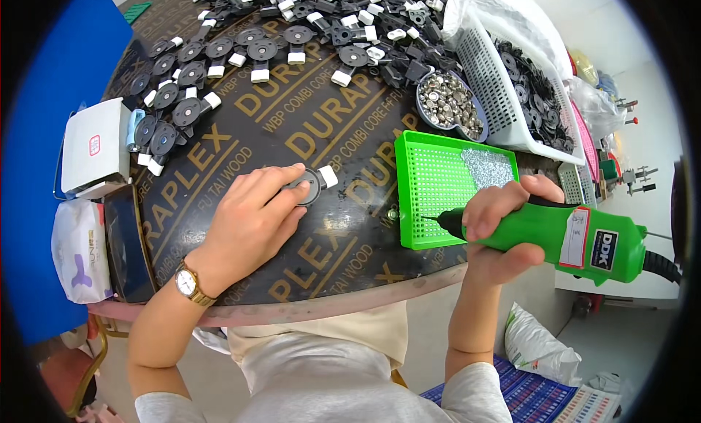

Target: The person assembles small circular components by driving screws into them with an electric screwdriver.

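Note:
My left hand (252, 212) lies on the table with its fingers over a black round plastic part (313, 192), holding it down. A white tab (328, 177) sticks out at that part's upper right. In my right hand (500, 215) is a green electric screwdriver (539, 237), held level with fingers wrapped round its front end. Its thin bit points left, above the near part of a green perforated tray (431, 164). Small silvery screws (488, 169) are heaped in the tray's far right corner.
Similar black parts with white tabs (261, 50) spread across the table's far side and left. A bowl of metal pieces (447, 105) stands beyond the tray, beside a white basket (496, 105) of black parts. A white box (95, 147) and a tissue pack (79, 251) sit left.

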{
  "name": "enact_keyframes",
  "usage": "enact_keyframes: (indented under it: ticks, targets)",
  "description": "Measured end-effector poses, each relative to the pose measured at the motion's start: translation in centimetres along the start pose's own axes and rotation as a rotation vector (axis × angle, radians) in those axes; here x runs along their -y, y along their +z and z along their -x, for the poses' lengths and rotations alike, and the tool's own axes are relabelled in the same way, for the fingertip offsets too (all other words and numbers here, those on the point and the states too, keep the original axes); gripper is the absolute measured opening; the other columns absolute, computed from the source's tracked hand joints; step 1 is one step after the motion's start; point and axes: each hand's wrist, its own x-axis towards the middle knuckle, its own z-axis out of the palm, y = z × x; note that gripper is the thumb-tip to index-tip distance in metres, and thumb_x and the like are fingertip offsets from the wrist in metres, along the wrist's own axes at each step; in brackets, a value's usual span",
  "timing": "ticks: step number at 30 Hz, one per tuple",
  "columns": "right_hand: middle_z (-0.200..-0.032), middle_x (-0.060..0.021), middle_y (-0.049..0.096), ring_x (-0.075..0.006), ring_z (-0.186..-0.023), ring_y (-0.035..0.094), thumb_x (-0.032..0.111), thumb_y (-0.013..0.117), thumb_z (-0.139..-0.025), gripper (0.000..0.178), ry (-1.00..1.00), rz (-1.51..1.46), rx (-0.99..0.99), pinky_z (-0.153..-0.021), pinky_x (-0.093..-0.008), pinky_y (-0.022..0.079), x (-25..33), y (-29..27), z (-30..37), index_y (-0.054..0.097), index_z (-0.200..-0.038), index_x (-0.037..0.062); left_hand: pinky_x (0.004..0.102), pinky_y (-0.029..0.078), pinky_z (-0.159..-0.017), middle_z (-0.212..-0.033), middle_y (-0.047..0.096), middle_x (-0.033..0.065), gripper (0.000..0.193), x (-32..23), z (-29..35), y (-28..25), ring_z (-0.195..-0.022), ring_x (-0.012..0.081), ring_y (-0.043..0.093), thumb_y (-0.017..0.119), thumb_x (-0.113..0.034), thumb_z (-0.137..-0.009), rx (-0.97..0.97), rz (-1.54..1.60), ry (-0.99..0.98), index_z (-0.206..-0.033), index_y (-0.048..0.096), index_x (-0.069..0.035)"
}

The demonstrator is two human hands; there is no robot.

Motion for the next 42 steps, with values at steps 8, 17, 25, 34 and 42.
enact_keyframes:
  ticks: [8,17,25,34,42]
  targets:
    - [-0.06,-0.0018,0.046,-0.0095,-0.045,0.041,0.061,0.052,-0.084,0.072,0.001,-0.054,-0.035,-0.044,-0.0227,0.038,-1.1,-1.0,0.3,0.039,-0.12,0.0001,0.0375,0.044,-0.084,-0.121,0.053,0.0141,0.039,-0.5,-0.2,-0.4,-0.104,0.0311,0.055,0.075,-0.009,-0.067,0.088,0.025,-0.084,-0.102,0.058,-0.007]
    - [-0.058,-0.0013,0.047,-0.0102,-0.045,0.044,0.06,0.061,-0.078,0.068,0.099,0.047,-0.059,-0.042,-0.0231,0.037,-0.5,-0.1,0.0,0.043,-0.109,0.0023,0.0379,0.044,-0.087,-0.12,0.054,0.0136,0.042,0.3,-0.1,-0.3,-0.106,0.0312,0.054,0.076,-0.013,-0.067,0.118,0.079,-0.094,-0.105,0.059,-0.008]
    - [-0.062,-0.0022,0.045,-0.0107,-0.046,0.041,0.059,0.051,-0.086,0.071,0.024,-0.009,-0.089,-0.045,-0.0246,0.038,0.3,-0.4,-0.7,0.04,-0.12,-0.0017,0.0378,0.045,-0.085,-0.119,0.055,0.0117,0.041,-0.5,0.2,0.8,-0.109,0.0297,0.053,0.076,-0.015,-0.068,0.096,0.108,-0.043,-0.105,0.06,-0.01]
    - [-0.063,-0.0027,0.049,-0.0108,-0.045,0.042,0.068,0.05,-0.079,0.086,-0.111,-0.308,0.155,-0.044,-0.0264,0.041,0.1,6.4,-2.9,0.037,-0.125,-0.0025,0.0368,0.044,-0.086,-0.121,0.055,0.0094,0.04,-0.1,0.4,1.2,-0.11,0.028,0.054,0.075,-0.017,-0.069,0.097,0.149,0.034,-0.107,0.062,-0.011]
    - [-0.062,-0.0022,0.049,-0.0098,-0.044,0.043,0.062,0.051,-0.082,0.077,0.019,-0.088,0.162,-0.043,-0.0232,0.041,-1.2,8.8,-2.7,0.037,-0.123,-0.0018,0.0369,0.044,-0.082,-0.121,0.055,0.0088,0.039,0.1,0.7,1.0,-0.109,0.0274,0.054,0.072,-0.021,-0.072,0.082,0.133,0.035,-0.108,0.062,-0.012]
